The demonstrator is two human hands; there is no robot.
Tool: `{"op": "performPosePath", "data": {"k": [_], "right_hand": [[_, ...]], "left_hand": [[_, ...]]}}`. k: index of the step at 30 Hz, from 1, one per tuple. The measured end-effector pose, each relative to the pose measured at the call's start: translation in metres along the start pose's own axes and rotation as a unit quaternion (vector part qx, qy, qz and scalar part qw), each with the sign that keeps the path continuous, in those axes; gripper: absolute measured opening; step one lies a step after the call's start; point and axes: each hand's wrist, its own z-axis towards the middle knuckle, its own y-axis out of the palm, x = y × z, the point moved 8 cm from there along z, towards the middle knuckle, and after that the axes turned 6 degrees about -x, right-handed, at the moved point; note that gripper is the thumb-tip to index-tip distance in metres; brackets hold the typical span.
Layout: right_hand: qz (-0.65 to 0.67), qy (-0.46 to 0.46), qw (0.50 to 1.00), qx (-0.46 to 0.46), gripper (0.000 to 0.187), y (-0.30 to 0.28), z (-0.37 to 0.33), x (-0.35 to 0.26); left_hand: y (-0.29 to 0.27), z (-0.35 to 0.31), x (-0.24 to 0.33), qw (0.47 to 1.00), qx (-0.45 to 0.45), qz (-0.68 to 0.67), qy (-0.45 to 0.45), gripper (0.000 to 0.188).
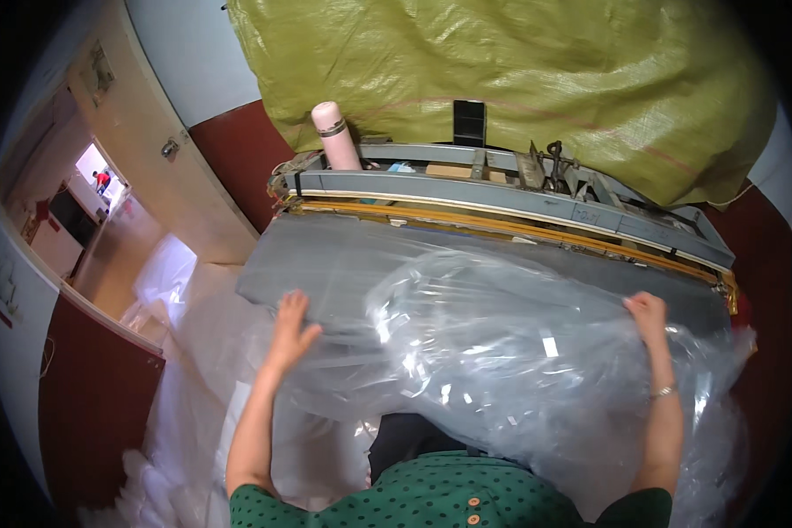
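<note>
A large clear plastic sheet (502, 352) lies crumpled over the grey worktop (317, 246) and hangs down toward me. My left hand (292, 333) is at the left part of the sheet, palm down with its fingers stretched out and thumb apart. At the right, my right hand (648, 315) is closed in a pinch on the sheet's edge. Behind the worktop runs a long grey metal frame (519, 189) with orange-yellow strips (484, 223) along its near side.
A pink thermos (336, 136), a black phone-like slab (469, 123) and dark scissors (555, 163) are at the frame. A yellow-green tarp (519, 62) hangs behind. More plastic film (176, 449) piles at the left, by an open door (141, 132). A distant person (103, 180) shows through the doorway.
</note>
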Motion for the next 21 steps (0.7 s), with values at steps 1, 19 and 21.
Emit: {"op": "performPosePath", "data": {"k": [1, 19, 21], "right_hand": [[-0.019, 0.029, 0.999, 0.016, 0.016, -0.033, -0.012, 0.040], [-0.323, 0.371, 0.841, 0.225, 0.028, -0.213, -0.087, 0.233], [-0.344, 0.382, 0.827, 0.227, 0.028, -0.211, -0.085, 0.227]], "left_hand": [[0.008, -0.006, 0.042, 0.999, -0.024, -0.030, 0.031, 0.061], [0.051, 0.023, 0.395, 0.745, -0.333, -0.550, 0.176, 0.009], [0.012, 0.057, 0.290, 0.702, -0.101, -0.705, 0.009, 0.011]]}}
